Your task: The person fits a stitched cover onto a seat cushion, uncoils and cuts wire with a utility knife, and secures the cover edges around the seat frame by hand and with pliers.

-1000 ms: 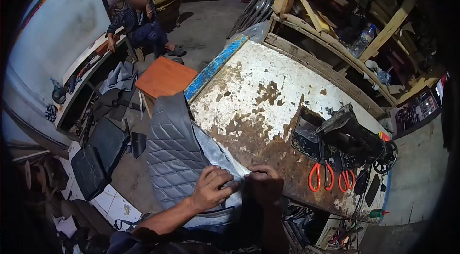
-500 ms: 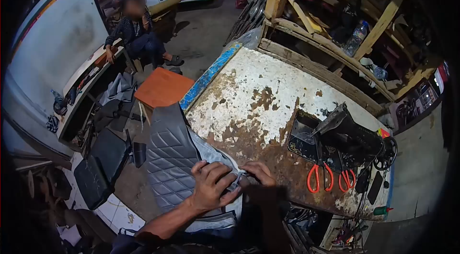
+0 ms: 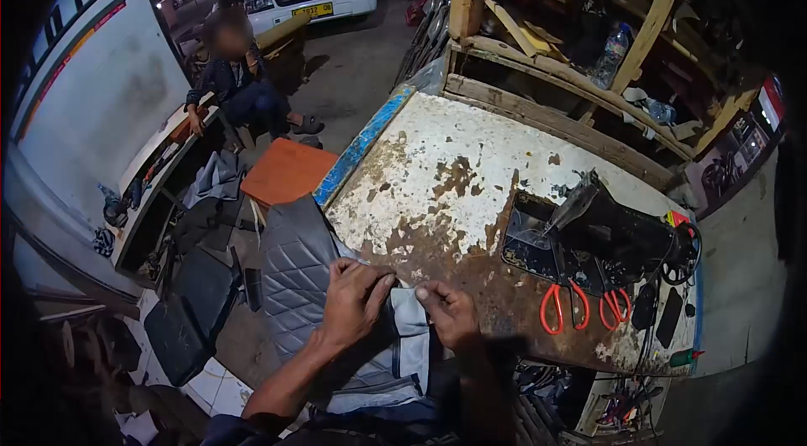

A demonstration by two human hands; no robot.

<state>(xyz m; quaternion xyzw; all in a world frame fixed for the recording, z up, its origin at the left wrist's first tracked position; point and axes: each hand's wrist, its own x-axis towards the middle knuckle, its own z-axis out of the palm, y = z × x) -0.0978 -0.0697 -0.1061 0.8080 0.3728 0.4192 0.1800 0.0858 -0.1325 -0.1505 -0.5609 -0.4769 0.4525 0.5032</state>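
A dark grey quilted cover [image 3: 296, 265], which looks like vinyl, hangs over the near left corner of the worn table [image 3: 437, 143]. Its pale backing [image 3: 409, 317] is turned up toward me. My left hand [image 3: 357, 299] is closed in a pinch at the cover's upper edge, thumb against fingers. Just to its right, my right hand [image 3: 450, 311] pinches the corner of the pale backing between thumb and forefinger. The two hands are a short gap apart, and what lies under the left fingertips is mostly hidden.
A black sewing machine [image 3: 618, 232] stands at the table's right, with two orange-handled scissors [image 3: 565, 309] before it. An orange-topped stool [image 3: 287, 170] is beyond the left edge. A person [image 3: 239, 80] sits further back. Wooden shelving [image 3: 546, 72] borders the far side.
My right hand has turned and come down onto the backing's corner, its thumb now showing. My left fingers have drawn together. The pale flap lies more open, and the view has shifted slightly.
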